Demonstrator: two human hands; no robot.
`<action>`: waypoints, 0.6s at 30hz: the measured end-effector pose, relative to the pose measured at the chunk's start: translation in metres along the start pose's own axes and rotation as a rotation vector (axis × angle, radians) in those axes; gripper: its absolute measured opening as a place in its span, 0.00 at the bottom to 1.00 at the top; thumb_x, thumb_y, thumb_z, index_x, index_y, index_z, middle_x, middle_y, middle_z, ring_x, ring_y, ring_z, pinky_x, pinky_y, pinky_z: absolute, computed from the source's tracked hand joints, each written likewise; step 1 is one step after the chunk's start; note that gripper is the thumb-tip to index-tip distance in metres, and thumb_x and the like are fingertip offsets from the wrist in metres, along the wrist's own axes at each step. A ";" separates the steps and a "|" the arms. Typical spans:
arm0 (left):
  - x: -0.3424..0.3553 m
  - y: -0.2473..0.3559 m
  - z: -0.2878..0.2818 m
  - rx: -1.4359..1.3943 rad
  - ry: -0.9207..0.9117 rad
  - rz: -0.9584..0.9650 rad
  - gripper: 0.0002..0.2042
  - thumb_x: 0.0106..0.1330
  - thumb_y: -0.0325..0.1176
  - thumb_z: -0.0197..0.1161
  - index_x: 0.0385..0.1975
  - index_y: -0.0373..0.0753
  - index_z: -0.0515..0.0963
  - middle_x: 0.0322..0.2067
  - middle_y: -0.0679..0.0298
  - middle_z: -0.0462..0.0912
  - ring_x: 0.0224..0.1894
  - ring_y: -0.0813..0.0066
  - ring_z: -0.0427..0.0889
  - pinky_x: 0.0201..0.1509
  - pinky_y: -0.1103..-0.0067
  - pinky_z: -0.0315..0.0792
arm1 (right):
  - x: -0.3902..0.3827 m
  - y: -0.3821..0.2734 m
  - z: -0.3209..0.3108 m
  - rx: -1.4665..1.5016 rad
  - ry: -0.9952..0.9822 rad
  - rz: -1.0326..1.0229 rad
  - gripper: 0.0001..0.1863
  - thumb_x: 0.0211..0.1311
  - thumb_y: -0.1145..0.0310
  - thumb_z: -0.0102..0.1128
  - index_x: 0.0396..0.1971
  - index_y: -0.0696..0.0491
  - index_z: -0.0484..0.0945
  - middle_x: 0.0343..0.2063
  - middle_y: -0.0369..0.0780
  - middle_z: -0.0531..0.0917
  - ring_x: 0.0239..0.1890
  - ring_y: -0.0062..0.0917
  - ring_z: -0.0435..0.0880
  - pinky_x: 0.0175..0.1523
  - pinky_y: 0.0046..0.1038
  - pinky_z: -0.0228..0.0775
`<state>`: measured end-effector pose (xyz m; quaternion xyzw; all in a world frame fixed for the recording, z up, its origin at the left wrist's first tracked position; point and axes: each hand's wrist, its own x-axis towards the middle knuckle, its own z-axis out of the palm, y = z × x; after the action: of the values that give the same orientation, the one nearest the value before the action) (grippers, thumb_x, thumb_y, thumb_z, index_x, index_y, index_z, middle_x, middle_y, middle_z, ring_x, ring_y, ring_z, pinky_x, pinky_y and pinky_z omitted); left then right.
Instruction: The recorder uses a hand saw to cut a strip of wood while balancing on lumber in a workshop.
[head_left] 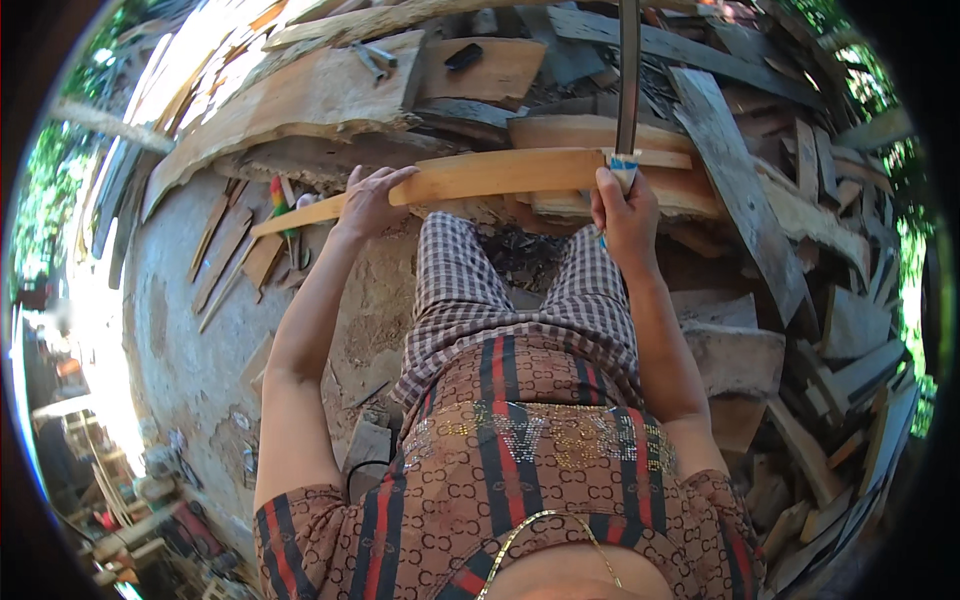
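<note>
The left hand [368, 200] lies on top of a long, pale, slightly curved strip of sawn wood [500, 172], its fingers [385, 178] curled over the far edge and gripping it. The strip runs crosswise in front of the person's knees, from low on the left to a little higher on the right, resting on a heap of rough offcuts.

The right hand [625, 215] is closed tight round the handle of a long dark metal blade [627, 75] — the handle is wrapped in blue and white tape [622, 165] just above the fist. The blade stands almost upright, rising from the hand to the top edge of the view, and its lower end sits right against the near edge of the strip, close to the strip's right end. Whether the edge bites into the wood cannot be told.

The person is seated, wearing checked trousers [470, 290] and a brown patterned top with red and dark stripes. To the left, thin wood slivers [230, 255] lie scattered on a bare concrete floor [180, 330], with a small red, yellow and green object [280, 195] just beyond the strip's left tip. Behind the strip lies a broad rough slab of timber [300, 105] — to the right, a grey weathered plank [735, 170] leans over a pile of scrap boards.
</note>
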<state>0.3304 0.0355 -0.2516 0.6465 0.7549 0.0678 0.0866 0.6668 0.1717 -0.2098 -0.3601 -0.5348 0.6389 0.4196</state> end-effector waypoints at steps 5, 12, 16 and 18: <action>0.003 0.064 -0.019 -0.116 0.085 0.057 0.33 0.44 0.35 0.66 0.57 0.54 0.70 0.47 0.65 0.80 0.54 0.66 0.76 0.68 0.55 0.50 | 0.015 -0.020 -0.058 -0.030 0.186 -0.036 0.11 0.64 0.64 0.55 0.25 0.53 0.71 0.14 0.31 0.71 0.12 0.11 0.65 0.17 0.17 0.55; -0.001 0.121 -0.026 -0.217 -0.006 0.203 0.29 0.42 0.35 0.66 0.51 0.48 0.75 0.41 0.60 0.80 0.47 0.61 0.78 0.61 0.64 0.63 | -0.014 -0.015 -0.126 -0.004 0.278 0.043 0.11 0.63 0.62 0.57 0.25 0.51 0.70 0.13 0.31 0.70 0.10 0.12 0.64 0.15 0.17 0.52; 0.004 0.147 -0.031 -0.247 -0.046 0.245 0.29 0.43 0.33 0.66 0.52 0.48 0.76 0.38 0.58 0.79 0.43 0.59 0.78 0.50 0.69 0.72 | -0.045 -0.011 -0.158 0.078 0.380 0.011 0.10 0.63 0.63 0.57 0.26 0.51 0.69 0.13 0.32 0.69 0.10 0.12 0.63 0.15 0.17 0.52; 0.014 0.159 -0.033 -0.273 -0.043 0.308 0.28 0.43 0.32 0.66 0.52 0.49 0.76 0.39 0.59 0.79 0.43 0.58 0.78 0.50 0.69 0.72 | -0.059 -0.010 -0.172 0.094 0.420 0.027 0.10 0.63 0.63 0.58 0.27 0.51 0.68 0.14 0.33 0.68 0.11 0.13 0.64 0.16 0.17 0.53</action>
<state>0.4748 0.0744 -0.1858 0.7379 0.6290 0.1679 0.1780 0.8480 0.1834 -0.2282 -0.4724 -0.4006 0.5797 0.5294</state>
